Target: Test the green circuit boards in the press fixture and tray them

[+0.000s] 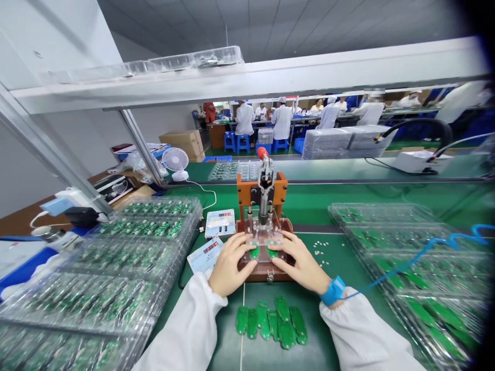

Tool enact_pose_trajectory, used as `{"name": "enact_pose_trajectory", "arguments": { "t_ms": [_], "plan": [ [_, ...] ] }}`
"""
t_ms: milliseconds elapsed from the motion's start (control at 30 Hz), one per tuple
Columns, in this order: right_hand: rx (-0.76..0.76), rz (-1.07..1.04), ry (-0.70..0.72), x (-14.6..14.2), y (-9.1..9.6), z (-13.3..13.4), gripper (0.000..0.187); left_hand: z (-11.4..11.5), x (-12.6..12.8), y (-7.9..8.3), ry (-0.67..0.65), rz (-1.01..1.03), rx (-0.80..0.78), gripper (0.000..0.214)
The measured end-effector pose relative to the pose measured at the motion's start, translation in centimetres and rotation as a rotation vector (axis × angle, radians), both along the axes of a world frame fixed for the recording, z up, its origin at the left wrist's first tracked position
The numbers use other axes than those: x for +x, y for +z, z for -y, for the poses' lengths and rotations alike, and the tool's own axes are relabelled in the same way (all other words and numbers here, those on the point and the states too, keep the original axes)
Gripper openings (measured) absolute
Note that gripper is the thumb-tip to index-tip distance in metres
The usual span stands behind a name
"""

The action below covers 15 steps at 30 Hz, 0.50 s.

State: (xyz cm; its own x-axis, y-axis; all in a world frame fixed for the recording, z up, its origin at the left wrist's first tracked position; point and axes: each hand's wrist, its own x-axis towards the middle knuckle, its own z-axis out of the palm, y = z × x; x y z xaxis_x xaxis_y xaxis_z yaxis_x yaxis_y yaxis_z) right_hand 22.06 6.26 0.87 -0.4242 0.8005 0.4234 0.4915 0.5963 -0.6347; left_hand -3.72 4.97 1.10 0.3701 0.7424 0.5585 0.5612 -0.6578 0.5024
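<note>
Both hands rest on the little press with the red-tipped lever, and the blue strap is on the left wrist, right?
Not quite. The head view shows the blue strap around the wrist of the right hand, not the left hand. The rest holds: both hands rest on the press with the red-tipped lever.

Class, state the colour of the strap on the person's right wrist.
The wrist strap is blue; head view.
</note>
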Motion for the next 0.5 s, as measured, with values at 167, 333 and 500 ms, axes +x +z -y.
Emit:
{"name": "enact_pose_trajectory", "arguments": {
  "t_ms": [167,333,500],
  "plan": [
    [-0.037,-0.321,-0.192,0.7,2.1,-1.1,0.027,1.5,0.3,1.8,0.101,0.168,0.076,0.013],
    [0.057,-0.497,-0.326,0.9,7.3,-4.9,0.027,3.7,2.9,1.5,-0.228,0.046,0.112,0.008],
    [0.231,-0.462,-0.331,-1.1,14.4,-8.8,0.043,4.2,4.4,-1.1,-0.463,-0.114,0.122,0.035]
  ]
}}
